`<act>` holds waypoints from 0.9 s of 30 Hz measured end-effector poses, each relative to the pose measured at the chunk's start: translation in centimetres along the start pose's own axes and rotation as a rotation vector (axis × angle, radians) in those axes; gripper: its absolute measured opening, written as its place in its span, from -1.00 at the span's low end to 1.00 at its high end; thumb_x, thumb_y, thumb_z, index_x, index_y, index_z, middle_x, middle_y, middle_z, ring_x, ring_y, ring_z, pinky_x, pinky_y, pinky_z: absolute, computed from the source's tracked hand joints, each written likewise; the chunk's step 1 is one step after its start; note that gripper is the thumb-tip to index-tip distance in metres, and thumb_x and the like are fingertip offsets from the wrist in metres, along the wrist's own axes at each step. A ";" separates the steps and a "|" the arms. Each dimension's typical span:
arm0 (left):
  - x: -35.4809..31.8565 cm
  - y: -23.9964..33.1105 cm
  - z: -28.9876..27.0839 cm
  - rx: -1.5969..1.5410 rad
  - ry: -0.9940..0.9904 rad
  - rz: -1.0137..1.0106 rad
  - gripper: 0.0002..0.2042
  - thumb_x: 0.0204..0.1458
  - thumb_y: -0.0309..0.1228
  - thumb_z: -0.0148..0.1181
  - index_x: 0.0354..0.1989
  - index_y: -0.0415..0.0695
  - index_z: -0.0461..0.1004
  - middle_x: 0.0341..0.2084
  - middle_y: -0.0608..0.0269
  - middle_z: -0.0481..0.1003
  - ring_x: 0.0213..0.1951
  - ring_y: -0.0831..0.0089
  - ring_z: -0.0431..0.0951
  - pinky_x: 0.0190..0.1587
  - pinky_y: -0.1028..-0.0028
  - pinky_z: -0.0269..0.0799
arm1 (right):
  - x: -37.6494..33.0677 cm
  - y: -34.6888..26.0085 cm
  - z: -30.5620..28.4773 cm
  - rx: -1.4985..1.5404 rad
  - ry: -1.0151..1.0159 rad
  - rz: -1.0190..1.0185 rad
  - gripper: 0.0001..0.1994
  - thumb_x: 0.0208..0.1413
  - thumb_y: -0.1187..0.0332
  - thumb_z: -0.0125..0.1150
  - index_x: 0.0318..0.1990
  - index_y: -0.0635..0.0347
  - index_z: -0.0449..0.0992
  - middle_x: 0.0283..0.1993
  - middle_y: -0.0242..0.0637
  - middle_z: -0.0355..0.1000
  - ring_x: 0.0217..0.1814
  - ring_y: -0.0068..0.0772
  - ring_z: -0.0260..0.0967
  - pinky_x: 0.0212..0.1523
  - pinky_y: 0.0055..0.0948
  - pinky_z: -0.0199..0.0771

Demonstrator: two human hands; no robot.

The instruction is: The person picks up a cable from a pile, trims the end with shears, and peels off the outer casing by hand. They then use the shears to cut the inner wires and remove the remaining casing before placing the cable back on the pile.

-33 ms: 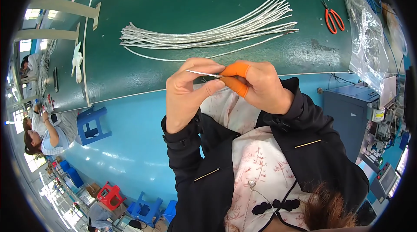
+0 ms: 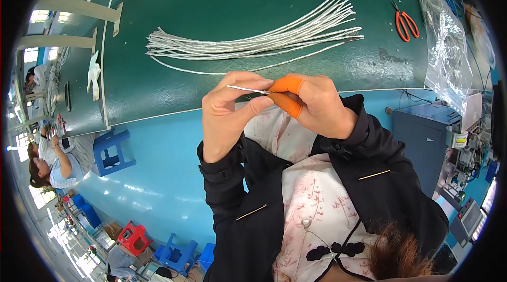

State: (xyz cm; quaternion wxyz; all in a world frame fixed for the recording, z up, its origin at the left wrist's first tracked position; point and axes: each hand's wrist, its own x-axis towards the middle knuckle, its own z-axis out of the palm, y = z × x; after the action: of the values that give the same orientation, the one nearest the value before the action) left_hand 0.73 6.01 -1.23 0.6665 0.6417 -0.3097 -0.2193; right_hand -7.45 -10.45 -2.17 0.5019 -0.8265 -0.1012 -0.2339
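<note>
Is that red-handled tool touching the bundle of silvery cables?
Apart. The head view shows green tabletop between the red-handled tool and the right-hand ends of the bundle.

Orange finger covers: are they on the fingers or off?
On: orange finger covers enclose two digits of the right hand.

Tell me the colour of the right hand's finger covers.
Orange: the finger covers on the right hand show best in the head view.
</note>
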 end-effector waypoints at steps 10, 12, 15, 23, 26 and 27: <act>0.1 -0.5 3.1 0.896 0.324 0.383 -0.85 -0.18 -0.61 0.23 -0.37 -0.22 0.48 -0.32 0.21 0.48 -0.22 0.24 0.41 -0.15 0.34 0.31 | -0.7 -0.8 0.4 0.307 0.034 0.501 -0.91 0.10 0.56 0.08 -0.26 0.39 0.39 -0.46 -0.29 0.43 -0.63 -0.57 0.36 -0.66 -0.64 0.27; 0.1 -1.0 3.8 0.907 0.358 0.407 -0.85 -0.18 -0.62 0.22 -0.37 -0.21 0.47 -0.29 0.21 0.47 -0.21 0.23 0.41 -0.14 0.32 0.31 | -0.7 -0.9 0.6 0.387 0.074 0.570 -0.92 0.13 0.55 0.05 -0.25 0.39 0.38 -0.45 -0.30 0.42 -0.64 -0.60 0.34 -0.68 -0.66 0.25; 0.2 -1.5 4.5 0.931 0.422 0.457 -0.85 -0.17 -0.63 0.18 -0.37 -0.21 0.45 -0.24 0.21 0.45 -0.21 0.20 0.40 -0.13 0.30 0.30 | -0.7 -1.0 0.4 0.656 0.158 0.722 -0.91 0.17 0.52 0.00 -0.23 0.37 0.37 -0.45 -0.27 0.42 -0.66 -0.59 0.32 -0.70 -0.68 0.20; -0.1 -0.9 4.9 0.521 0.372 0.353 -0.92 -0.05 -0.64 0.09 -0.37 -0.24 0.40 -0.19 0.14 0.43 -0.29 0.34 0.41 -0.26 0.41 0.35 | -0.3 -0.3 -0.3 0.958 0.151 0.800 -0.87 0.18 0.49 -0.02 -0.20 0.39 0.36 -0.47 -0.23 0.40 -0.67 -0.59 0.30 -0.73 -0.66 0.16; 0.0 -1.1 5.7 -0.156 0.265 0.181 -0.94 0.07 -0.60 -0.01 -0.29 -0.25 0.34 -0.23 0.10 0.43 -0.35 0.44 0.36 -0.24 0.42 0.34 | -0.6 -0.3 -0.4 1.036 0.167 0.778 -0.87 0.18 0.49 -0.02 -0.20 0.39 0.36 -0.47 -0.23 0.40 -0.66 -0.59 0.30 -0.74 -0.65 0.16; 0.1 -1.4 5.6 -0.158 0.260 0.183 -0.94 0.07 -0.60 -0.01 -0.29 -0.25 0.34 -0.23 0.10 0.43 -0.35 0.44 0.36 -0.24 0.42 0.34 | -0.7 -0.2 -0.5 1.073 0.174 0.768 -0.87 0.18 0.49 -0.02 -0.21 0.39 0.36 -0.47 -0.23 0.40 -0.66 -0.59 0.31 -0.74 -0.65 0.16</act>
State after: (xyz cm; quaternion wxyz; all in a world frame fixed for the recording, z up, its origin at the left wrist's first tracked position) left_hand -2.92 1.80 -2.68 0.7662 0.5796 -0.2599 -0.0967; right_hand -8.27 -10.72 -2.17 0.8978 -0.4174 0.1391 -0.0215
